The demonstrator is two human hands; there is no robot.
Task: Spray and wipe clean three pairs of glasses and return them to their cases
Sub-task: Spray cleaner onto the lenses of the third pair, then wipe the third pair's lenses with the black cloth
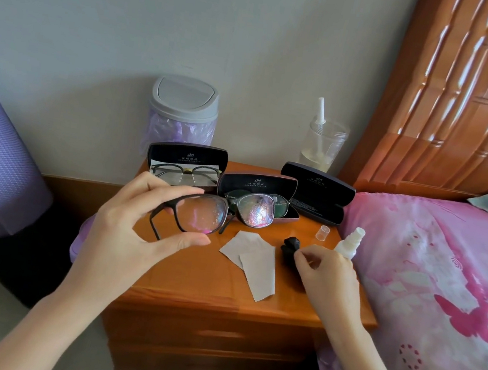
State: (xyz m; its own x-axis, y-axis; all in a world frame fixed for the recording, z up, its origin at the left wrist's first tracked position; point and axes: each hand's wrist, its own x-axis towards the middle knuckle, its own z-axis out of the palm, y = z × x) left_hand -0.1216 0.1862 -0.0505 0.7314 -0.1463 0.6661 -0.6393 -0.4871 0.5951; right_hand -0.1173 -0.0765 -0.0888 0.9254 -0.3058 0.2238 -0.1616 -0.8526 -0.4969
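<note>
- Left hand (127,226) is nearest in the head view, forearm rising from the lower left. Its grip is clamped on the dark-framed glasses (230,209), thumb under one lens rim and fingers curved over the top in a C.
- That pair hangs above the table (194,280), just in front of the open cases, lenses facing the camera.
- Droplets bead both lenses, so I judge the spraying done on this pair, with wiping the step in hand.
- Right hand (325,274) sits low at the table's right side, forearm coming in from the lower right, fingers curled. Thumb and forefinger tips meet beside a small black lump (289,247), and whether that grip holds anything I cannot tell.
- Just behind those knuckles stands the spray bottle (349,244).
- Grey cloths (253,263) lie flat between the two hands, an easy reach.
- To wipe well: pinch a lens between folds of cloth, work from centre outward, and keep the left thumb on the rim, off the wet glass.
- Hold close to the lens being rubbed, so the bridge takes no twist.
- Waiting at the back right is the empty case (317,192), lid up; the other two cases each hold a pair.
</note>
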